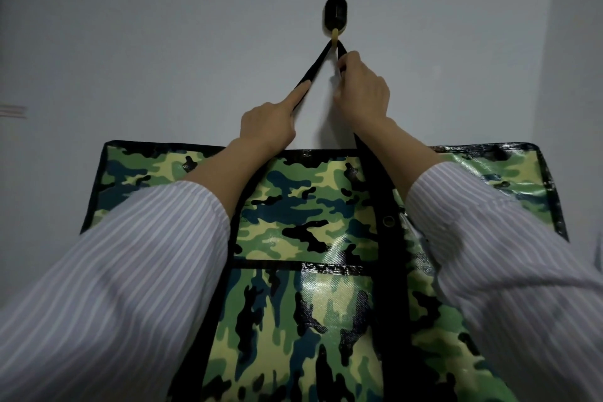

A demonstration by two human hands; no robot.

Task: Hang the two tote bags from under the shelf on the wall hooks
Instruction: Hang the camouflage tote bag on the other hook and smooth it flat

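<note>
A large camouflage tote bag [310,212] with black trim hangs flat against the white wall, filling the lower middle of the view. Its black strap [318,67] loops over a black wall hook [335,15] with a yellowish peg. My left hand [270,122] grips the strap's left side, index finger stretched along it. My right hand [363,88] pinches the strap's right side just below the hook. Only one bag is in view.
The white wall [163,42] runs all around the hook. A corner of the room shows at the right edge [551,42]. A small striped mark [13,111] sits at the far left. Striped sleeves cover both forearms.
</note>
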